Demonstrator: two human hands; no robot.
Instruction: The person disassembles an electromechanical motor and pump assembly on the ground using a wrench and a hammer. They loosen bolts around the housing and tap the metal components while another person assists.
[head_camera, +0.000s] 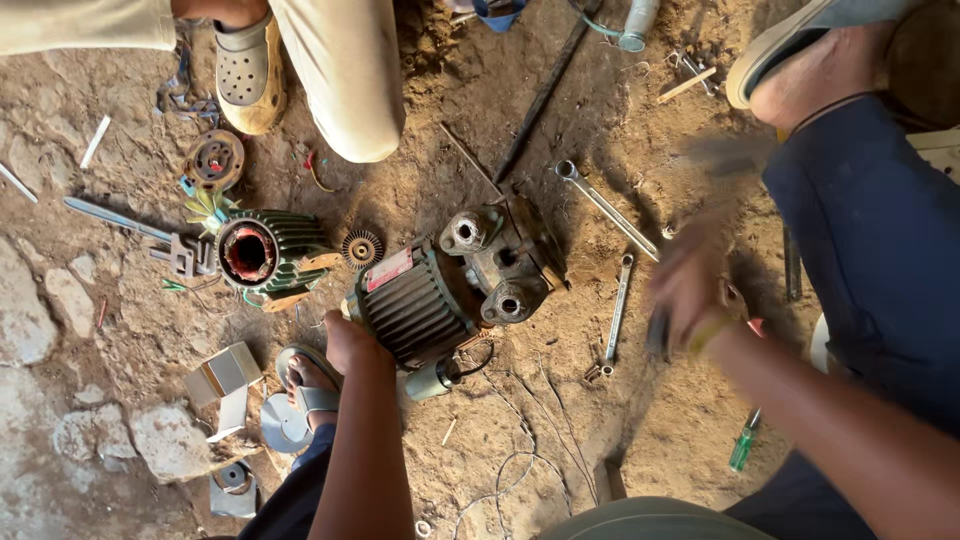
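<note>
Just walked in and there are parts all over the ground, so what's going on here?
A person sits on bare dirt over a dark green ribbed electric pump motor. Their left hand rests on its ribbed casing; the right hand is blurred beside two silver spanners and seems to hold a small dark tool. A second green motor housing with copper windings lies open nearby, with a green-handled screwdriver by the person's right arm. Another person's sandalled foot is close.

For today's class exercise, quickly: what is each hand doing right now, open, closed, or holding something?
Left hand: closed against the end of the finned pump motor, gripping it.
Right hand: motion-blurred; seems closed around a small dark object, but it cannot be told.
</note>
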